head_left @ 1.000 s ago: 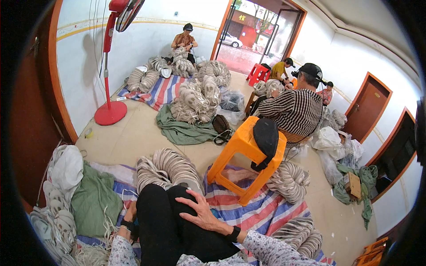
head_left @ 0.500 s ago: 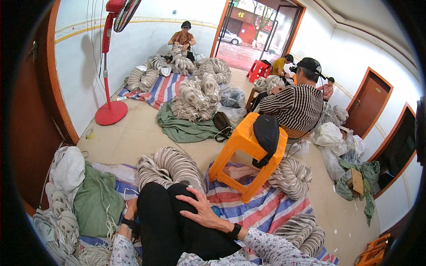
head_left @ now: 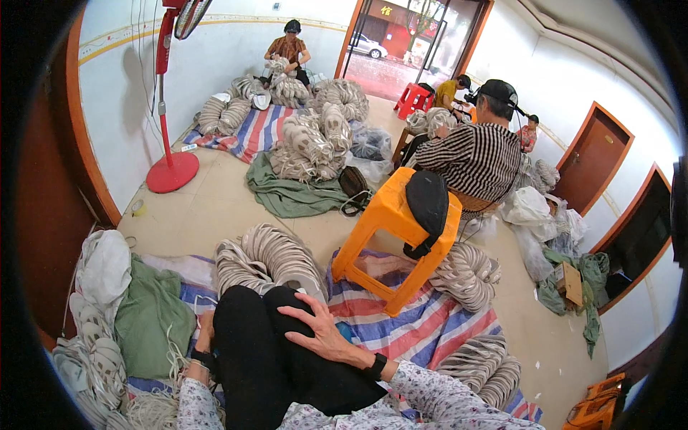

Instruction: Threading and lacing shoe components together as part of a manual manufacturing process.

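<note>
Beige flr (head_left: 197, 218) w/ striped tarps (head_left: 262, 126), red fan base (head_left: 172, 174); nr tarp (head_left: 451, 337): pale bundles (head_left: 287, 256), orange stool (head_left: 390, 204).

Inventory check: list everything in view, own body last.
Coiled bundles: many, beige-grey, across the room
Striped sheets: at least two, red-white-blue, near and far
Plastic stool: one, orange, right of centre
Pouch or cap: one, black, on plastic stool
Far stool: at least one, red, back
Fan: one, red, left
Cloths: at least three, green, left, centre, right
Box: one, brown, right
Plastic bags: several, white and clear, right, centre
Co-workers: four visible, mixed clothing, across the room
Car: one, pale, outside
Legs: two, black-trousered, lower centre
Left hand: one, black wristband, beside left leg
Right hand: one, black wristband, on right leg
</note>
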`<move>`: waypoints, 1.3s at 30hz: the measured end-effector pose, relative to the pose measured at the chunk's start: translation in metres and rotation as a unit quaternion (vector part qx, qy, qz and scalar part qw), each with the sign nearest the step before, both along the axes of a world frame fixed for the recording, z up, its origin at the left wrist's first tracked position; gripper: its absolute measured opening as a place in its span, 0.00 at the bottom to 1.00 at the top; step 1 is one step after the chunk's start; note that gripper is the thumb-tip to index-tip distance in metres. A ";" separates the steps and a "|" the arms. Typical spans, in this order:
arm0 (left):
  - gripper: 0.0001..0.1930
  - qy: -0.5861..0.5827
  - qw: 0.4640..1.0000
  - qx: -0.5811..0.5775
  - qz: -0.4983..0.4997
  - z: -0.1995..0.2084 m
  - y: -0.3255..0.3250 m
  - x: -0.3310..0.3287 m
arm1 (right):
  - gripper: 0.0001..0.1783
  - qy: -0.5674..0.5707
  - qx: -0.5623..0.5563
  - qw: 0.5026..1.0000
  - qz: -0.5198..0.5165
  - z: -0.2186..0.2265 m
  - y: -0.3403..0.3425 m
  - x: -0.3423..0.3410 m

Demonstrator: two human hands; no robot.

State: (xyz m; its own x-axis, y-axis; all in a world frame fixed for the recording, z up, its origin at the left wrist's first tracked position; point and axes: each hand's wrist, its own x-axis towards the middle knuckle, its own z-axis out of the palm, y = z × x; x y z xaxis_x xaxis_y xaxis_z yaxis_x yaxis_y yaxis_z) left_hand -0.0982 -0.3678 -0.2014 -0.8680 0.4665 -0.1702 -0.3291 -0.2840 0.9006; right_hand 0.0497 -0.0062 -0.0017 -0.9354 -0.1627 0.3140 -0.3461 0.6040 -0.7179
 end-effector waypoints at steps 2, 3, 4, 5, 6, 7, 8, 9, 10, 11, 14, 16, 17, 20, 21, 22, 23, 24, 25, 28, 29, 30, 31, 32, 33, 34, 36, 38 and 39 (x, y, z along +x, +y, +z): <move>0.20 0.000 0.998 -0.008 0.064 0.016 0.060 0.008 | 0.30 -0.005 0.012 1.000 -0.027 -0.004 0.015 0.002; 0.20 0.007 0.988 -0.033 0.153 0.028 0.073 0.015 | 0.30 -0.003 0.007 1.000 -0.029 -0.005 0.017 0.002; 0.20 0.006 0.988 -0.032 0.153 0.027 0.072 0.015 | 0.30 -0.004 0.008 1.000 -0.029 -0.005 0.017 0.001; 0.20 0.014 0.990 -0.039 0.137 0.028 0.072 0.015 | 0.30 0.002 0.010 0.999 -0.031 -0.006 0.018 0.001; 0.19 0.023 0.991 -0.049 0.123 0.026 0.063 0.018 | 0.29 0.008 0.008 1.000 -0.029 -0.006 0.013 0.003; 0.19 0.031 0.992 -0.059 0.108 0.025 0.060 0.014 | 0.29 0.006 0.006 1.000 -0.028 -0.005 0.012 0.004; 0.19 0.039 0.993 -0.068 0.092 0.023 0.057 0.012 | 0.29 -0.012 0.005 1.000 -0.023 -0.003 0.013 0.004; 0.19 0.050 0.993 -0.074 0.076 0.017 0.052 0.009 | 0.29 -0.028 0.005 0.999 -0.017 -0.001 0.014 0.002; 0.20 0.062 0.993 -0.080 0.060 0.010 0.050 0.005 | 0.29 -0.026 0.007 0.999 -0.018 -0.003 0.016 0.001; 0.21 0.074 0.993 -0.085 0.042 0.004 0.048 0.000 | 0.29 -0.024 0.010 0.999 -0.021 -0.006 0.019 0.000; 0.25 0.106 0.989 -0.100 -0.006 -0.024 0.037 -0.018 | 0.29 -0.032 0.012 0.999 -0.023 -0.004 0.020 0.002; 0.23 0.085 0.974 -0.209 0.027 -0.047 -0.018 -0.037 | 0.29 -0.029 -0.009 0.999 0.014 0.006 -0.002 0.000; 0.22 0.055 0.952 -0.300 0.036 -0.051 -0.036 -0.043 | 0.29 -0.024 -0.016 0.999 0.027 0.004 -0.010 -0.001; 0.24 -0.015 0.998 -0.034 0.056 -0.035 0.057 -0.030 | 0.28 -0.027 0.014 0.999 -0.029 -0.008 0.021 0.000; 0.24 -0.010 0.998 -0.032 0.057 -0.021 0.059 -0.024 | 0.28 -0.030 0.014 0.999 -0.032 -0.006 0.022 0.002; 0.24 -0.021 0.999 -0.049 0.001 -0.011 0.054 -0.019 | 0.28 -0.025 0.012 0.999 -0.028 -0.006 0.021 0.003; 0.25 -0.032 0.996 -0.065 -0.057 -0.001 0.050 -0.017 | 0.29 -0.008 0.014 0.999 -0.030 -0.005 0.021 0.005; 0.24 -0.003 0.998 -0.068 -0.013 -0.004 0.038 -0.011 | 0.29 0.012 0.010 1.000 -0.020 -0.001 0.013 0.003; 0.24 0.001 0.997 -0.074 -0.003 -0.004 0.028 -0.007 | 0.29 0.017 0.004 1.000 -0.011 -0.001 0.008 0.003; 0.23 0.119 0.987 -0.108 -0.012 0.018 0.065 -0.006 | 0.29 -0.006 0.021 0.999 -0.037 -0.004 0.023 0.005; 0.23 0.121 0.987 -0.108 -0.016 0.024 0.076 -0.005 | 0.29 -0.002 0.020 0.999 -0.041 -0.004 0.026 0.006; 0.22 0.046 0.998 -0.036 0.029 0.025 0.088 -0.006 | 0.29 0.000 0.021 0.999 -0.047 -0.003 0.029 0.007; 0.21 -0.031 0.995 0.035 0.083 0.019 0.087 -0.009 | 0.29 0.002 0.020 0.999 -0.044 -0.002 0.026 0.005; 0.21 -0.031 0.995 0.035 0.083 0.010 0.084 -0.017 | 0.29 0.000 0.018 0.999 -0.041 -0.001 0.025 0.004; 0.21 -0.035 0.998 0.014 0.059 -0.013 0.050 -0.025 | 0.29 -0.002 0.007 1.000 -0.018 0.001 0.011 0.003; 0.20 -0.040 0.999 -0.007 0.028 -0.030 0.020 -0.032 | 0.29 -0.001 0.000 1.000 -0.005 0.003 0.003 0.002; 0.21 -0.014 0.999 -0.023 -0.024 -0.038 -0.009 -0.047 | 0.29 0.018 0.006 1.000 -0.006 0.003 0.004 0.001; 0.25 0.012 0.996 -0.035 -0.080 -0.043 -0.008 -0.046 | 0.29 0.015 0.007 1.000 -0.002 0.002 0.001 -0.002; 0.22 0.017 0.999 -0.032 -0.009 -0.039 0.049 -0.039 | 0.29 0.004 0.025 0.999 -0.031 -0.005 0.019 0.000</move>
